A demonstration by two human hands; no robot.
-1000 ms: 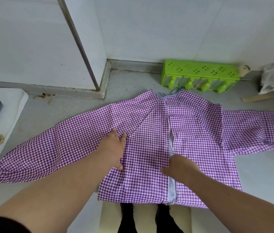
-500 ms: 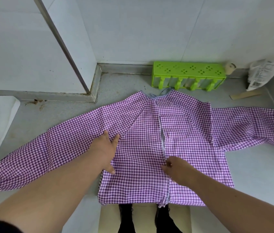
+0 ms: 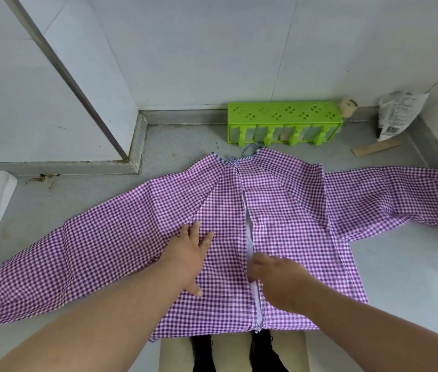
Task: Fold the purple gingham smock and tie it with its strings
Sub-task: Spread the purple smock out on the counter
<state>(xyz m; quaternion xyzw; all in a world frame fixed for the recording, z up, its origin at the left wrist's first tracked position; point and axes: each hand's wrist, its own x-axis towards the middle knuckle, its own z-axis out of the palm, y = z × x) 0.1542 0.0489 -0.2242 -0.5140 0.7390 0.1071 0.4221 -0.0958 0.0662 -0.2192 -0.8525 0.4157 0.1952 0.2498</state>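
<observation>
**Flattening the smock before the first fold**

The purple gingham smock point(image 3: 279, 210) lies spread on the grey counter point(image 3: 185, 135), back opening upward, both sleeves flung wide to either side of the hands. The left hand point(image 3: 188, 255) rests flat on the left panel, fingers straight and released. The right hand point(image 3: 279, 280) sits on the edge of the opening point(image 3: 247, 232); whether it pinches the cloth I cannot tell. To do this well, I judge, keep the left palm as an anchor, draw the two edges to meet evenly, and press out creases towards the sleeves. The neck strings point(image 3: 250, 149), beyond both hands near the green rack point(image 3: 283, 124), should stay free for tying.
</observation>
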